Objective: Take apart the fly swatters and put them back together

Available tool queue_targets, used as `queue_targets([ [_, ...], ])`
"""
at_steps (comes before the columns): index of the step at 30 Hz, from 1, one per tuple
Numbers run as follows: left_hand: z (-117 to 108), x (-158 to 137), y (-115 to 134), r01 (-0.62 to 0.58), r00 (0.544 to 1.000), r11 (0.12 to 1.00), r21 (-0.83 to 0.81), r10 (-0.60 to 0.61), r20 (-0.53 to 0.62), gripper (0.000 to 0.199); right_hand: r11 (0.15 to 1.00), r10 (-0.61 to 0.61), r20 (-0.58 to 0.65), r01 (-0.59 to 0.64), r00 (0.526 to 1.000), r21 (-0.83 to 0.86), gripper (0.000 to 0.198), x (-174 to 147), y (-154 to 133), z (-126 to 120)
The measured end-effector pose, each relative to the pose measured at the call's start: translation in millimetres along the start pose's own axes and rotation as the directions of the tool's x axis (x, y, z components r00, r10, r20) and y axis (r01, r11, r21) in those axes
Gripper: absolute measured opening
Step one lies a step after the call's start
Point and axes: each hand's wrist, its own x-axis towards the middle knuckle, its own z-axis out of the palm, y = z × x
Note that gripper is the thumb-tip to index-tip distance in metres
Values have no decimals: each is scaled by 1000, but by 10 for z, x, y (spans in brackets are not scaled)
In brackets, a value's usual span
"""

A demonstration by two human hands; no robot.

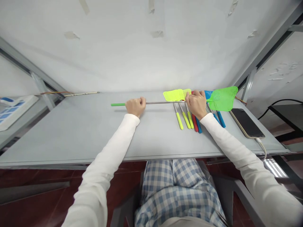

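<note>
A green fly swatter (pixel 223 98) with an extended metal rod lies level across both my hands. My left hand (pixel 135 106) is closed around the rod beside the green handle, whose end sticks out to the left. Closed near the head end is my right hand (pixel 197 103), with the perforated green head showing to its right. Under and around that hand lie several other swatters: yellow heads (pixel 176 95) with yellow handles (pixel 179 121), a red handle (pixel 195 123), and blue handles (pixel 221 119). My right hand hides part of them.
A phone (pixel 248 123) with a white cable plugged in lies at the table's right. The grey table (pixel 78 132) meets a white wall (pixel 118 47) behind. Metal frame posts stand at both sides. A white and blue object (pixel 16 110) is at far left.
</note>
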Motion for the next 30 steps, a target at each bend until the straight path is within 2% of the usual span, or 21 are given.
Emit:
queue_targets([
  [5,-96,-261,351,-50,997,996,-76,54,48,51,998,12,57,-16,998,63,66,-68,-157,-48],
  [11,-241,-384,523,-64,995,994,-84,70,71,54,999,1,-17,0,1000,45,60,-71,-146,-13],
  [14,-255,-338,481,-91,993,993,-77,97,70,56,1000,3,-53,-5,999,-26,57,-30,-43,-44],
  [16,-235,-274,395,-88,995,994,-60,91,50,56,996,53,-135,-62,989,-65,55,-8,56,-74],
  [19,-199,-148,205,-41,999,999,-21,41,5,56,985,148,-296,-169,944,-44,46,8,235,-92],
  [21,-185,-64,72,-19,1000,1000,-3,19,-21,55,977,208,-348,-214,914,21,47,14,359,-58],
  [23,-174,5,-44,-18,999,1000,2,18,-43,53,964,260,-315,-229,913,133,65,26,477,24],
  [25,-159,55,-135,-22,998,1000,4,22,-58,52,919,299,-193,-228,934,321,73,43,576,140],
  [28,-120,93,-213,-13,999,1000,13,14,-50,53,713,333,26,-270,942,647,70,62,666,311],
  [30,-90,90,-206,12,999,1000,12,-11,-46,53,597,345,69,-275,936,754,67,62,679,379],
])
